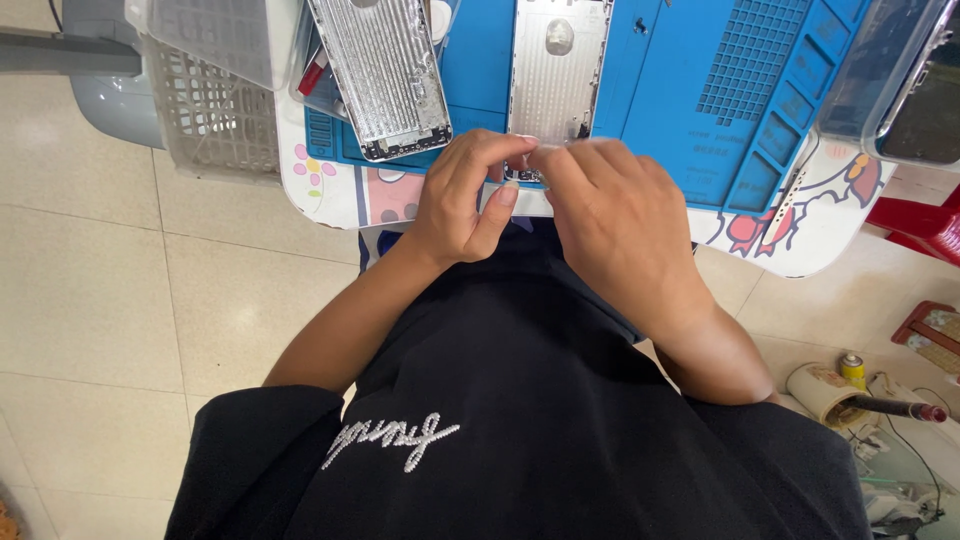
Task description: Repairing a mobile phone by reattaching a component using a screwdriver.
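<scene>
My left hand (462, 197) and my right hand (612, 215) meet at the near edge of a small table, fingertips pinched together over the bottom end of a silver phone back housing (556, 70). That housing lies lengthwise on a blue work mat (700, 60). Whatever small part sits between my fingertips is hidden by the fingers. A second silver phone housing (382, 75) lies tilted on the mat to the left, untouched.
A white slotted plastic basket (215, 110) stands at the table's left edge. Clear plastic boxes (895, 75) sit at the right. The table (800, 240) has a cartoon-printed top. A red stool (925, 225) and a small can (852, 370) are on the tiled floor at right.
</scene>
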